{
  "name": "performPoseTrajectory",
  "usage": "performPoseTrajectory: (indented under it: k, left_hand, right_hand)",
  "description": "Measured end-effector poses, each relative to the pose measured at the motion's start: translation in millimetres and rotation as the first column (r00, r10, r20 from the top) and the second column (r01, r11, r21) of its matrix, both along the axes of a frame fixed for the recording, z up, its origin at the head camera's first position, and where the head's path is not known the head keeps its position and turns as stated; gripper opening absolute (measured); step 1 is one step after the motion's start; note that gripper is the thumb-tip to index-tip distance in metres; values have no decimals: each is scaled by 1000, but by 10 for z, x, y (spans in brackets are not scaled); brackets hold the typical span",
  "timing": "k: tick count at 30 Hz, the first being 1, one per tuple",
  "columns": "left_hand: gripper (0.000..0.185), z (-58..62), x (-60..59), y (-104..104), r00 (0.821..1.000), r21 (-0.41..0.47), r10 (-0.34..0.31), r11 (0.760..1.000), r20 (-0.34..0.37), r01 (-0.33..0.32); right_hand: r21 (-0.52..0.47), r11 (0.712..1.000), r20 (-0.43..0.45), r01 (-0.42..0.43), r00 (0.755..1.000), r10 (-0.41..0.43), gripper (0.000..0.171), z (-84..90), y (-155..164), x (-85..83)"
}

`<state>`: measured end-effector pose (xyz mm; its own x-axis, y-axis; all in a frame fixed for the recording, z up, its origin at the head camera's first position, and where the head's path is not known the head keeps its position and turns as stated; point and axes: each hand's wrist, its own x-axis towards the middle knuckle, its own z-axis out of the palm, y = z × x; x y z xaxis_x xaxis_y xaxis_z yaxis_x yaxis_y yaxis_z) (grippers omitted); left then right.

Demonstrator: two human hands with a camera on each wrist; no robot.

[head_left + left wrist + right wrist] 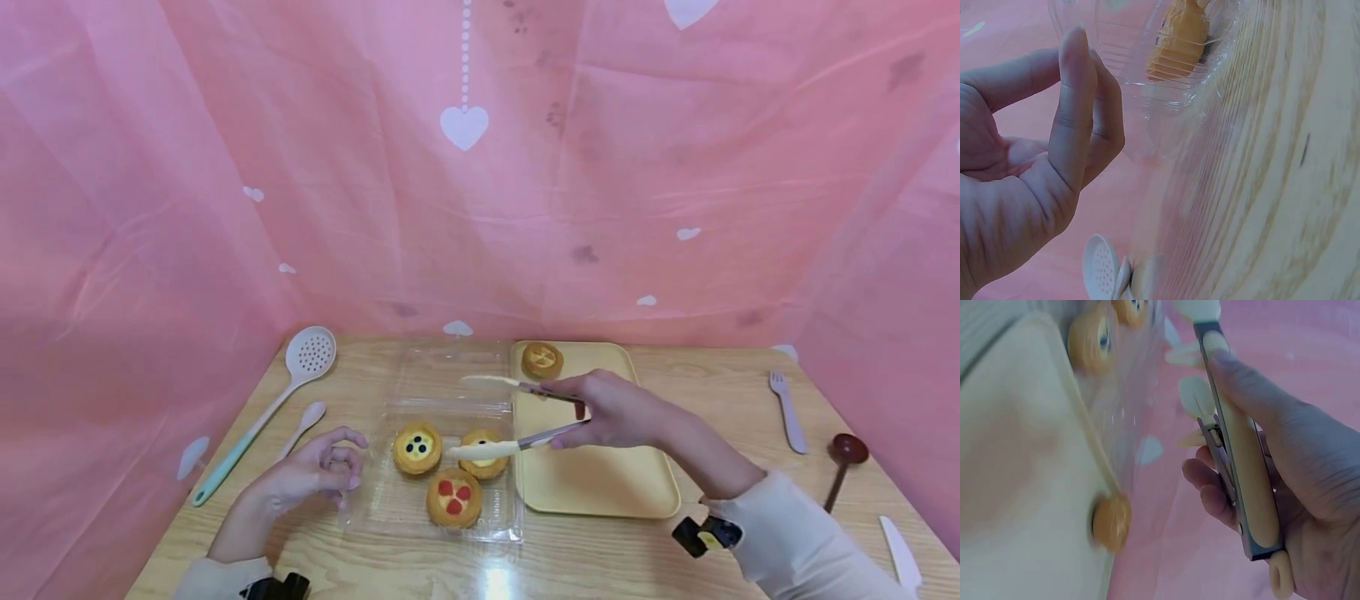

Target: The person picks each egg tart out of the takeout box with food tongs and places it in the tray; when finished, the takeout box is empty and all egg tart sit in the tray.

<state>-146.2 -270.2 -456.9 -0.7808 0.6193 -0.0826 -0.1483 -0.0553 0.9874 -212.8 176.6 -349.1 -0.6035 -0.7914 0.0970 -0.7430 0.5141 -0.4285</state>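
Tongs [517,412]: held spread by the right hand [618,412], the two cream tips pointing toward 9 o'clock; the lower tip lies over the middle tart [483,454], the upper tip hangs above the open lid, presumably so the pair can straddle a tart.
Right hand: fingers and thumb curled round the hinged end of the tongs, gripping lightly enough that the arms stand apart; it hovers over the yellow tray [600,483].
Left hand [318,471]: resting on the wooden table [600,558] at 9 o'clock of the clear plastic box [442,508]; fingers loosely curled, holding nothing, fingertips just beside the box's left wall, seemingly placed to steady it. The left wrist view shows the fingers [1075,106] near the ribbed plastic but not clearly touching.
Clear plastic box: open, lid folded back toward 12 o'clock, so its contents are reachable from above.
Tarts in box: blueberry tart [417,447] at 10 o'clock, middle tart at 1 o'clock, strawberry tart [453,497] at 6 o'clock.
Yellow tray: just beside the box at 3 o'clock; a single tart [542,360] sits in its far corner.
Idle utensils: slotted spoon [266,412] and small spoon [303,425] at far left; fork [787,412], dark ladle [842,462] and knife [900,554] at far right.
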Motion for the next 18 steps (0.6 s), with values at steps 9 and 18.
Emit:
performPoseTrajectory:
  k: [9, 18]
  left_hand:
    - [34, -1, -24, -5, 1000, 24, -9, 1000, -10, 10]
    - [37, -21, -46, -8, 1000, 31, -6, 1000, -7, 6]
  right_hand:
    - [33, 994, 54, -102, 994, 100, 61, -125, -389, 68]
    - [60, 992, 69, -107, 992, 103, 58, -226, -713, 79]
